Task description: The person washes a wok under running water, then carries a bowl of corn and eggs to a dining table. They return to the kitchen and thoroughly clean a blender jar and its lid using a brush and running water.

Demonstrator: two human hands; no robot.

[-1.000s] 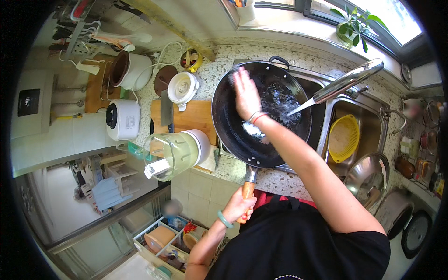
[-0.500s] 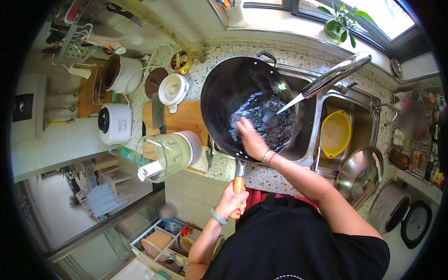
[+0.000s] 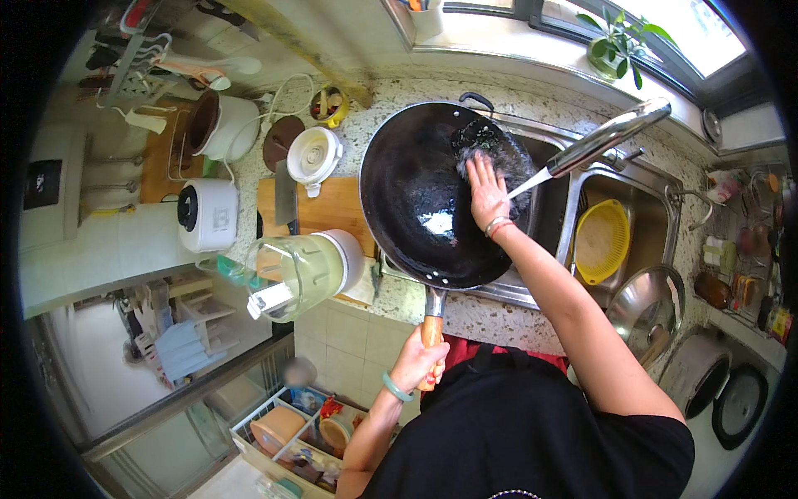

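A large black wok (image 3: 407, 166) rests over the left sink basin, its wooden handle pointing toward me. My left hand (image 3: 420, 359) is wrapped round that handle. Inside the wok, my right hand (image 3: 488, 193) lies with fingers stretched out toward the far right wall, at the splashing water (image 3: 475, 148). A chrome pull-out faucet (image 3: 607, 137) reaches in from the right, and its stream runs beside my right hand. Some water has pooled at the wok's bottom. Whether my right palm touches the wok wall is hidden.
To the right, a yellow basket (image 3: 603, 239) sits in the second sink basin (image 3: 652, 218), with a steel lid (image 3: 647, 301) nearby. Left of the wok are a cutting board (image 3: 328, 212), a cleaver (image 3: 285, 195), a blender jug (image 3: 299, 274) and a white lid (image 3: 315, 156).
My right hand has moved from the wok's near middle up to its far right side. The water in the bottom has shrunk to a smaller patch. My left hand keeps its grip.
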